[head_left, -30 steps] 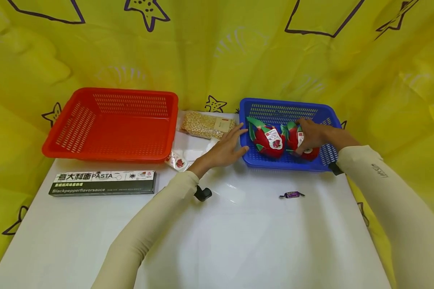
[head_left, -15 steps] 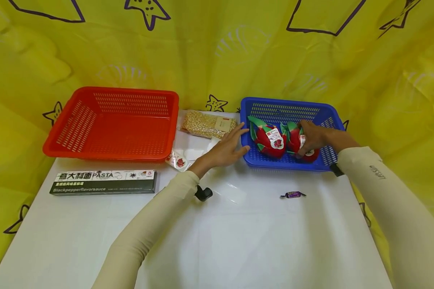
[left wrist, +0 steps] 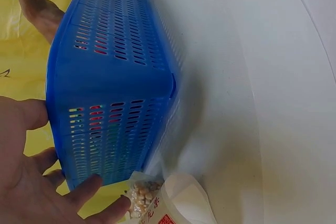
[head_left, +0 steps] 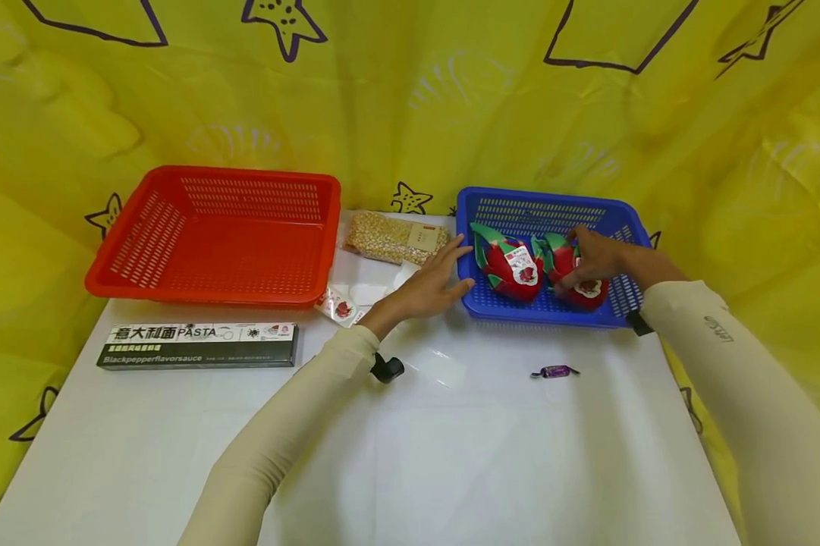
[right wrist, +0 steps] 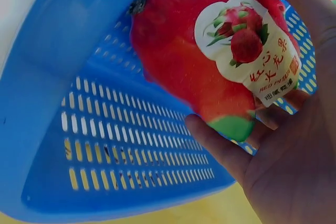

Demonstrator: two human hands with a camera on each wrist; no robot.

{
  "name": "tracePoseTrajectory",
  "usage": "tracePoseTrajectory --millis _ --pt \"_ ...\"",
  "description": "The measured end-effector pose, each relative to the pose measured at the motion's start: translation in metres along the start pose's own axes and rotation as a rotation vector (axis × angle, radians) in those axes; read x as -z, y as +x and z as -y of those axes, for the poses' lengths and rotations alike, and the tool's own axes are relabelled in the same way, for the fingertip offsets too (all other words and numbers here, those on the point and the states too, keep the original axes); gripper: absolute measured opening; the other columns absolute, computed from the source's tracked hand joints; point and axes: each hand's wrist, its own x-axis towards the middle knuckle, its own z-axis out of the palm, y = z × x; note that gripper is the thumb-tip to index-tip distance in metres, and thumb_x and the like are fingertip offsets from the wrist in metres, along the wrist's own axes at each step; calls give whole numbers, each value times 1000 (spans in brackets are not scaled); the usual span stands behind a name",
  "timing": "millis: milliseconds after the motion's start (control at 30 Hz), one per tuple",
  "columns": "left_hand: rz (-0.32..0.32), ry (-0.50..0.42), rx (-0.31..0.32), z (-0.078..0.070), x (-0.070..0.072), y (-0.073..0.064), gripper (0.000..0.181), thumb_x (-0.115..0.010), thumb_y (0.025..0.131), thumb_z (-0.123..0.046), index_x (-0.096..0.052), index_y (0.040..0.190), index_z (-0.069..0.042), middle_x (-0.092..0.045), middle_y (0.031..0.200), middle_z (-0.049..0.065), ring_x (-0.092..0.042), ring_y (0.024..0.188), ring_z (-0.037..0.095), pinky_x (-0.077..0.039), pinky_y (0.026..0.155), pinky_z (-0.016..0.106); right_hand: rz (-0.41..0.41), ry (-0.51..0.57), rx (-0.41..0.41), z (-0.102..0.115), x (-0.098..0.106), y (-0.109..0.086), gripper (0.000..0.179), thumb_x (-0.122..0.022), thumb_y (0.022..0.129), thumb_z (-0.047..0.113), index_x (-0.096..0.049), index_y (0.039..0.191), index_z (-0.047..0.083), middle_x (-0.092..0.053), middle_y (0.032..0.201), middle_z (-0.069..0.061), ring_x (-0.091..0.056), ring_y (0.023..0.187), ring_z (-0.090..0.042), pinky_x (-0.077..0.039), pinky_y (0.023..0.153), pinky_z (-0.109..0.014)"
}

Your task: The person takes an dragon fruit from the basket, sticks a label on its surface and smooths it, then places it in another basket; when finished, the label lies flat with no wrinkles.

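Observation:
A blue slotted basket (head_left: 505, 311) stands at the back right of the table with two red dragon fruits with green leaf tips in it. My right hand (head_left: 594, 256) reaches over the basket's right end and grips the right-hand dragon fruit (head_left: 590, 299). Up close in the right wrist view, that dragon fruit (right wrist: 178, 40) carries a white label, with the fingers partly hidden behind it. The other dragon fruit (head_left: 498, 269) lies to its left, label up. My left hand (head_left: 426, 288) has its fingers spread, fingertips right at the basket's left rim, as the left wrist view also shows.
A red slotted basket (head_left: 212, 250) stands at the back left, a pasta box (head_left: 198, 346) in front of it. Between the baskets lie a bag of yellow grains (head_left: 382, 236) and a label packet (head_left: 341, 305). A purple wrapped candy (head_left: 555, 371) lies before the blue basket.
The dragon fruit in my right hand has shifted very slightly, and its upper label is more covered. My left hand keeps its place at the rim. The head view drifts a little.

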Motion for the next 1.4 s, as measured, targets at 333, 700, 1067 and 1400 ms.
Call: tracePoseTrajectory --millis 333,700,1067,1400 --pt "-8 -29 13 0 -1 -2 67 -54 112 -29 -23 169 -12 -1 180 0 -4 166 27 -11 132 56 11 24 32 3 -2 5 106 -90 84 24 -16 154 -7 -45 135 -40 -53 120 -57 -54 98 -67" --pt "-11 -22 1 3 2 -3 67 -53 113 -31 -22 169 -14 0 180 -1 -4 166 28 -12 132 57 -22 14 40 -3 -4 12 111 -89 85 31 -13 158 -6 -36 141 -42 -45 125 -61 -49 101 -73" --pt "-6 19 -3 4 1 2 68 -51 113 -38 -22 170 -16 1 180 -2 -4 166 27 -8 133 53 -81 -48 62 -10 1 9 110 -84 87 44 -17 161 -4 -27 151 -46 -36 132 -63 -46 101 -78" --pt "-26 191 -18 -2 12 -5 69 -49 112 -47 -23 170 -19 -8 180 -2 -10 165 30 -14 132 53 -336 -2 128 12 -15 -8 87 -70 102 40 -25 164 -2 -20 165 -39 -19 151 -63 -19 113 -85"
